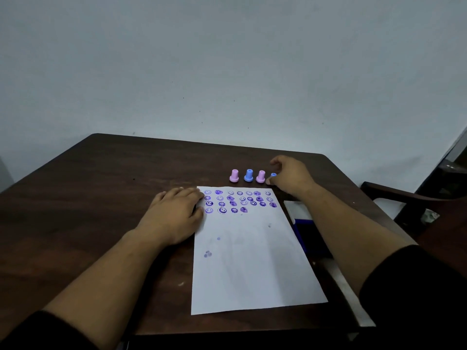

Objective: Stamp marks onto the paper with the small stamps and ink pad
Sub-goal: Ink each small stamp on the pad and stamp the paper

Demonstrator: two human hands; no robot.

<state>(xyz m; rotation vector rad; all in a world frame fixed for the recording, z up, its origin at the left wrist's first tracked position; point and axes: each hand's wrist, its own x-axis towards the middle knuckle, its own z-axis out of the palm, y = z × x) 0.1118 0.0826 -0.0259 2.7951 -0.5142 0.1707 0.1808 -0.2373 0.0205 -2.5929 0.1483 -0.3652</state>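
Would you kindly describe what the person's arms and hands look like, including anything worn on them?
Both forearms are bare, with dark, black-looking sleeves pushed up near the elbows. The left hand and right hand are bare: no gloves, rings, watch or bracelets are visible.

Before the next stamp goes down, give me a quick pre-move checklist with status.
1. Paper held flat: ok, left hand rests on its left edge.
2. Stamp in grip: cannot tell, right hand fingers sit at the half-hidden blue stamp.
3. Spare stamps upright: ok, two pink and one blue.
4. Ink pad reachable: ok, right of the paper, partly under the forearm.
5. Free space in fourth row: ok.
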